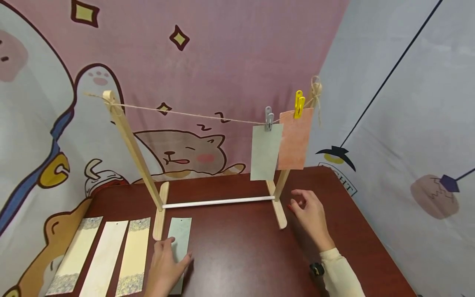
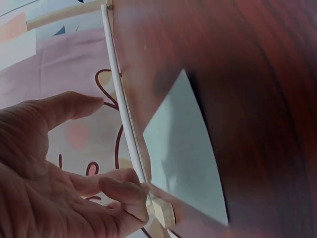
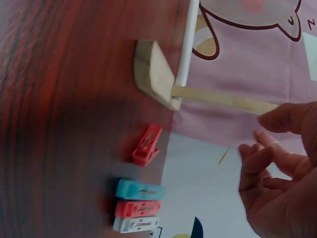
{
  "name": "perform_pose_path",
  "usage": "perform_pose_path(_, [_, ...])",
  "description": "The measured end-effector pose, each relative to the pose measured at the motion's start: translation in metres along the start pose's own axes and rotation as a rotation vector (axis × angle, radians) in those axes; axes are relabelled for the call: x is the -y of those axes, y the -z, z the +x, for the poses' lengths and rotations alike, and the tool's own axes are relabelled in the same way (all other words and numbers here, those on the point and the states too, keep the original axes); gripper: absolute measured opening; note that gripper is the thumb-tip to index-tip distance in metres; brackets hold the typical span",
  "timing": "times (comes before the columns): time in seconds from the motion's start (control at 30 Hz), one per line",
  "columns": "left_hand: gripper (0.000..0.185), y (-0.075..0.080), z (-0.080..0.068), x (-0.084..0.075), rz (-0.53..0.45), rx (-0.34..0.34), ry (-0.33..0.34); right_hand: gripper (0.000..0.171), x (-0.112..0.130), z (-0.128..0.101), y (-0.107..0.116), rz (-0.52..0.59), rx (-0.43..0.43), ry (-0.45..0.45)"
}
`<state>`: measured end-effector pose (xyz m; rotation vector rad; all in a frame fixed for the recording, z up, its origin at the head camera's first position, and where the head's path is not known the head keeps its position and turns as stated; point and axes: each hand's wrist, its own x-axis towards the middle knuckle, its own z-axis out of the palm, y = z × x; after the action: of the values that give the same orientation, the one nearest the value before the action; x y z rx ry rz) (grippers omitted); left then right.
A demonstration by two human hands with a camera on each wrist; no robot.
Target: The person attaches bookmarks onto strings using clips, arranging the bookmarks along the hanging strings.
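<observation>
A pale green paper strip point(image 1: 182, 233) lies flat on the dark red table point(image 1: 241, 255). My left hand point(image 1: 167, 264) rests over its near end with fingers point(image 2: 74, 106) fairly straight, gripping nothing. My right hand point(image 1: 305, 208) hovers by the right foot point(image 1: 279, 212) of a wooden rack, fingers point(image 3: 267, 153) loosely curled and empty. Below that hand lie a red clip point(image 3: 146, 145), a blue clip point(image 3: 140, 189), another red clip point(image 3: 138, 208) and a white clip point(image 3: 133, 224). On the rack's string point(image 1: 193, 114), a grey clip point(image 1: 269, 119) holds a green sheet point(image 1: 265, 152) and a yellow clip point(image 1: 298, 104) holds an orange sheet point(image 1: 295, 140).
Three more patterned paper strips point(image 1: 105, 258) lie side by side at the table's near left. A white rod point(image 1: 219, 201) joins the rack's two feet. Cartoon-printed cloth walls point(image 1: 222, 53) close in the back and both sides.
</observation>
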<state>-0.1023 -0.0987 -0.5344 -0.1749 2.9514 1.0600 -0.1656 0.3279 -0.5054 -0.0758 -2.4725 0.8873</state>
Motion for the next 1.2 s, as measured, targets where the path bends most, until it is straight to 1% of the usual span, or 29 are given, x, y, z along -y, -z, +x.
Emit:
perform_pose_path(0.17, [0.088, 0.005, 0.004, 0.011, 0.055, 0.024, 0.032, 0.030, -0.011, 0.003, -0.002, -0.054, 0.125, -0.056])
perform_pose_path(0.3, [0.089, 0.002, 0.004, 0.016, 0.070, 0.048, 0.075, 0.034, -0.017, 0.008, -0.005, -0.099, 0.190, -0.069])
perform_pose_path(0.47, [0.088, -0.003, 0.002, 0.022, 0.101, 0.036, 0.124, 0.039, -0.023, 0.015, -0.010, -0.158, 0.277, -0.081])
perform_pose_path(0.63, [0.086, -0.001, -0.001, 0.030, 0.097, 0.020, 0.123, 0.042, -0.028, 0.015, -0.009, -0.189, 0.328, -0.099])
perform_pose_path(0.77, [0.078, 0.003, -0.003, 0.036, 0.112, 0.032, 0.128, 0.043, -0.032, 0.012, -0.012, -0.214, 0.354, -0.101])
perform_pose_path(0.83, [0.075, 0.004, -0.003, 0.040, 0.113, 0.047, 0.131, 0.042, -0.032, 0.011, -0.013, -0.226, 0.372, -0.110])
perform_pose_path(0.9, [0.072, 0.002, 0.000, 0.047, 0.125, 0.049, 0.139, 0.039, -0.032, 0.011, -0.014, -0.234, 0.398, -0.117])
perform_pose_path(1.03, [0.069, -0.005, 0.007, 0.065, 0.115, 0.075, 0.161, 0.031, -0.034, 0.009, -0.016, -0.245, 0.441, -0.102])
perform_pose_path(1.13, [0.064, -0.010, 0.011, 0.076, 0.097, 0.097, 0.166, 0.017, -0.035, 0.008, -0.018, -0.254, 0.439, -0.064])
perform_pose_path(1.2, [0.060, -0.013, 0.011, 0.081, 0.101, 0.094, 0.170, 0.008, -0.037, 0.008, -0.020, -0.261, 0.419, -0.036])
